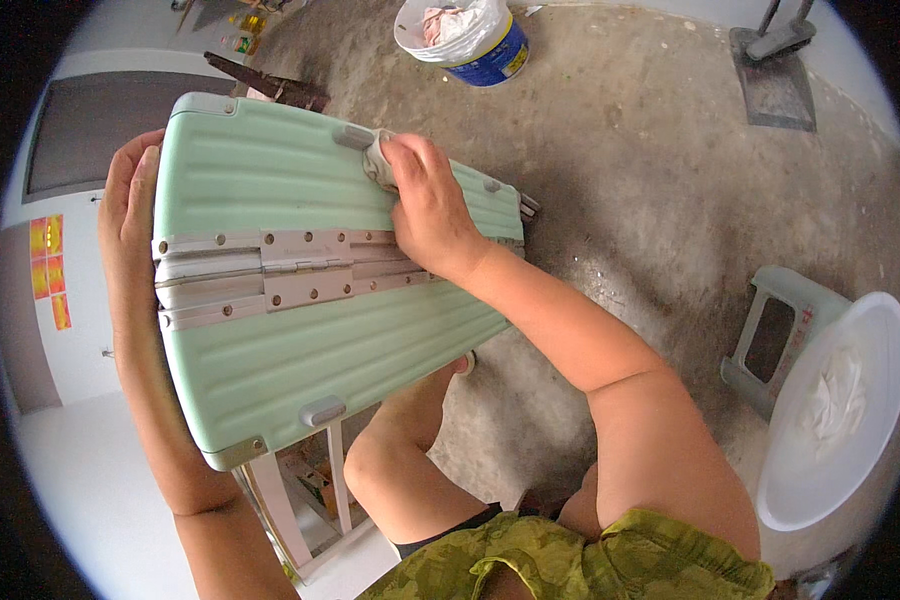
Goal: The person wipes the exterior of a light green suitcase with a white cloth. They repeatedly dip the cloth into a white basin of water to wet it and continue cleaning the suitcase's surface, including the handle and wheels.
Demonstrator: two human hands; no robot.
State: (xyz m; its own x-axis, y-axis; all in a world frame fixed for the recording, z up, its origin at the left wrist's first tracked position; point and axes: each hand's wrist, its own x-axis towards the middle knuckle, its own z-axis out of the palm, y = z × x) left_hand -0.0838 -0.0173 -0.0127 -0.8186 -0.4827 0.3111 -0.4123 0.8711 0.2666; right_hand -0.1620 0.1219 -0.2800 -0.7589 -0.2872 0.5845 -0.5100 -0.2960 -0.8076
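A mint-green hard-shell suitcase with silver metal trim lies before me, one long narrow side facing up. Along its middle runs a riveted metal frame with a hinge. My right hand presses a bunched pale cloth against the upper green shell, beside a small grey foot. My left hand rests against the suitcase's left end, fingers along the edge near a metal corner guard; part of its grip is hidden behind the case.
A lined bucket holding crumpled waste stands at the top. A dustpan leans by the wall at upper right. On the right, a white basin containing a wet cloth sits by a plastic stool. White bars show below the suitcase.
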